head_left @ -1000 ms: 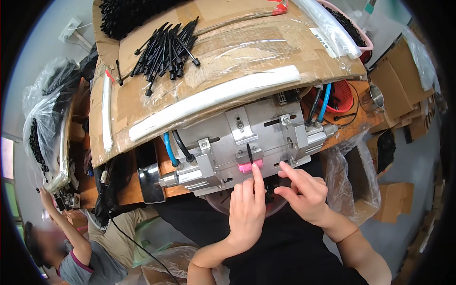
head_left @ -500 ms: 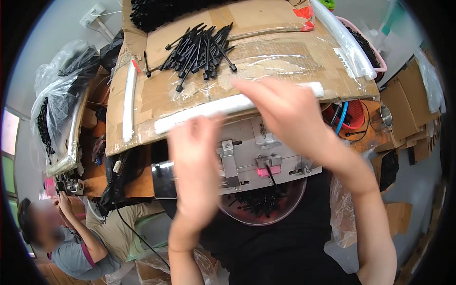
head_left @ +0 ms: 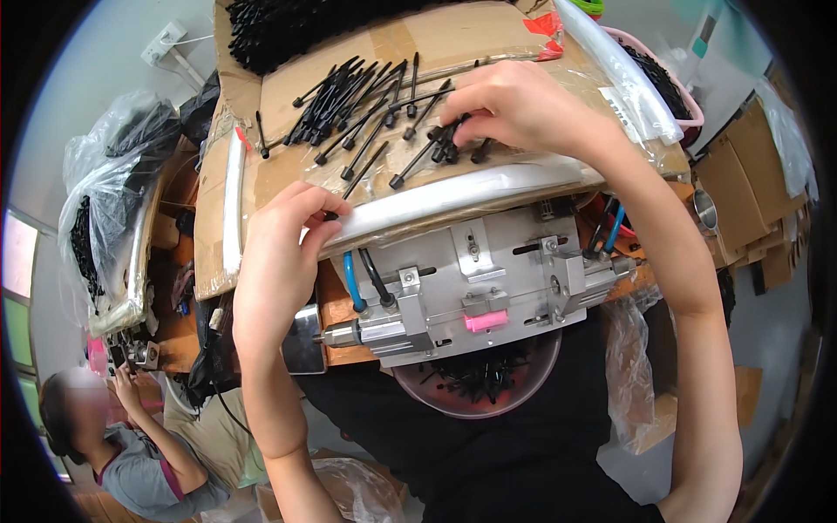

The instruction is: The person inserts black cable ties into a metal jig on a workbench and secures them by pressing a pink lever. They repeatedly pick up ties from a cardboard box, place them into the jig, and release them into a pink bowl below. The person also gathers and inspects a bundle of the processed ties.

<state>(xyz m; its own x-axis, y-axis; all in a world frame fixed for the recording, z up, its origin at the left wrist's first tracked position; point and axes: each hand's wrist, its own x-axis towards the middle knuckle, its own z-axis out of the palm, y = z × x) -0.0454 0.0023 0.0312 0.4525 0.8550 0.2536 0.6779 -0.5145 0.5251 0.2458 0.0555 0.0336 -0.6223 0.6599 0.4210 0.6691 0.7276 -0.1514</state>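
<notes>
On the cardboard lies a spread of thin black rods with knobbed heads (head_left: pixel 336 105). My left hand (head_left: pixel 283 248) is at the left end of the white-wrapped front edge, thumb and fingers pinched on the head of one black rod (head_left: pixel 366 170). My right hand (head_left: pixel 523 109) reaches over the right part of the pile, its fingers closed around several black rods (head_left: pixel 446 144); the fingertips partly hide them. Below the cardboard edge sits a metal fixture (head_left: pixel 445 261) with a pink block (head_left: pixel 486 321) at its front middle.
A clear bowl (head_left: pixel 549 370) with black pieces is under the fixture. A large black heap (head_left: pixel 288 35) lies at the far side of the cardboard (head_left: pixel 253 96). Blue tubing (head_left: pixel 352 279) joins the fixture. Another person (head_left: pixel 148 462) sits at the left; cartons (head_left: pixel 758 183) stand right.
My hands have moved apart: the left to the left, the right up onto the pile. The rods are more spread out. A black rod seen at the pink block is gone from there.
</notes>
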